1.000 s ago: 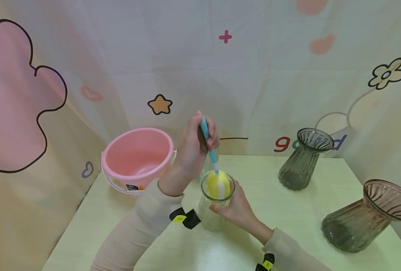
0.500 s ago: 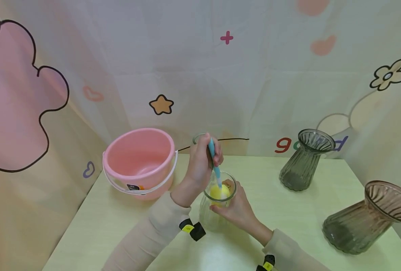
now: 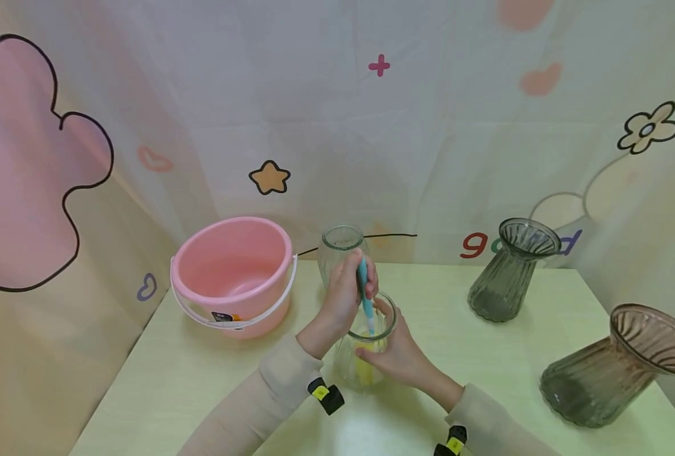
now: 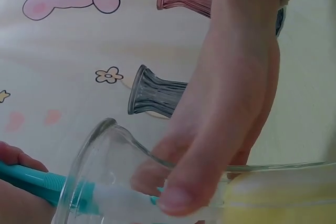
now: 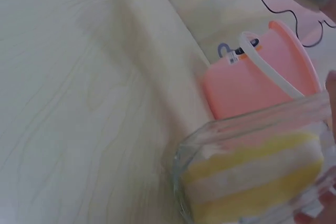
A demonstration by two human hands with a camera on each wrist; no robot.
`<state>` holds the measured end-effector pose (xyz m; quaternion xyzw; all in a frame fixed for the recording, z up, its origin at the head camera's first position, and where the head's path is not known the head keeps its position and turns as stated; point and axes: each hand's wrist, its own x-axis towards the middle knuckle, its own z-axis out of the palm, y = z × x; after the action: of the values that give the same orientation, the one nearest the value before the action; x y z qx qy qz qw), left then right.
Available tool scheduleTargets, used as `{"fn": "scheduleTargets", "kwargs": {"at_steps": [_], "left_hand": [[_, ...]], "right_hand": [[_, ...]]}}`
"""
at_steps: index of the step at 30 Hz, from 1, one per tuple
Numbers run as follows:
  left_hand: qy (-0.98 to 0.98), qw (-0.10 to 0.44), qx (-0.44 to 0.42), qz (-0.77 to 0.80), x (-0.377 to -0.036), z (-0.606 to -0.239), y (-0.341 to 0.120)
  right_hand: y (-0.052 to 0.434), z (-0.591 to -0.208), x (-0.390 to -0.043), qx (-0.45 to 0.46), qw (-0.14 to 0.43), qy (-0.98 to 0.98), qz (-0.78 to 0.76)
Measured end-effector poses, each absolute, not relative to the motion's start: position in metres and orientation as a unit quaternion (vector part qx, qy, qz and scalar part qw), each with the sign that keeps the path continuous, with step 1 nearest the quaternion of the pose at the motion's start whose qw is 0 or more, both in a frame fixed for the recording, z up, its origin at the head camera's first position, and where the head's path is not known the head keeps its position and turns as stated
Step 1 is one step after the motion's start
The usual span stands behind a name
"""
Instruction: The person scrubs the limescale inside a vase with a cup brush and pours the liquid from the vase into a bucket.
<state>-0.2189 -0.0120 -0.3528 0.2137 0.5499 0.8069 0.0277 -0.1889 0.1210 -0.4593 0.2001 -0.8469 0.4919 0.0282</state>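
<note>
My left hand [image 3: 342, 296] grips the teal handle of a sponge brush [image 3: 365, 304], which points down into a clear glass vase [image 3: 346, 362]. The brush's yellow-and-white sponge head [image 5: 252, 177] lies inside the vase near its bottom, seen through the glass in the right wrist view. My right hand [image 3: 401, 356] holds the vase around its upper part, thumb on the near side. In the left wrist view, the right hand [image 4: 226, 87] wraps the glass while the white shaft [image 4: 123, 198] passes through the mouth.
A pink bucket [image 3: 235, 259] with a white handle stands at left. Behind my left hand is another clear glass vase [image 3: 328, 256]. At right, a grey ribbed vase [image 3: 503, 278] and a brownish one [image 3: 605, 373] stand on the pale table [image 3: 457, 405], before a printed curtain [image 3: 315, 95].
My left hand has moved down, pushing the sponge head from the vase's mouth to its lower part. The rear clear vase now shows more. My right hand has stayed on the vase.
</note>
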Motion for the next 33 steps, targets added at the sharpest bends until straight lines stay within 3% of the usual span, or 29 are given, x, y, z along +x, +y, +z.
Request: {"fn": "scheduleTargets", "kwargs": {"at_steps": [5, 10, 19, 33], "left_hand": [[0.553, 0.026, 0.226, 0.801, -0.218, -0.353, -0.013], [0.560, 0.034, 0.219, 0.798, -0.216, -0.352, -0.011], [0.566, 0.042, 0.216, 0.795, -0.209, -0.333, -0.008], [0.510, 0.005, 0.292, 0.809, -0.201, -0.257, -0.024]], "right_hand": [[0.137, -0.455, -0.200, 0.257, -0.062, -0.804, 0.533], [0.145, -0.454, -0.207, 0.270, -0.100, -0.806, 0.518], [0.141, -0.457, -0.204, 0.278, -0.056, -0.814, 0.508], [0.133, -0.452, -0.199, 0.240, -0.017, -0.816, 0.525]]}}
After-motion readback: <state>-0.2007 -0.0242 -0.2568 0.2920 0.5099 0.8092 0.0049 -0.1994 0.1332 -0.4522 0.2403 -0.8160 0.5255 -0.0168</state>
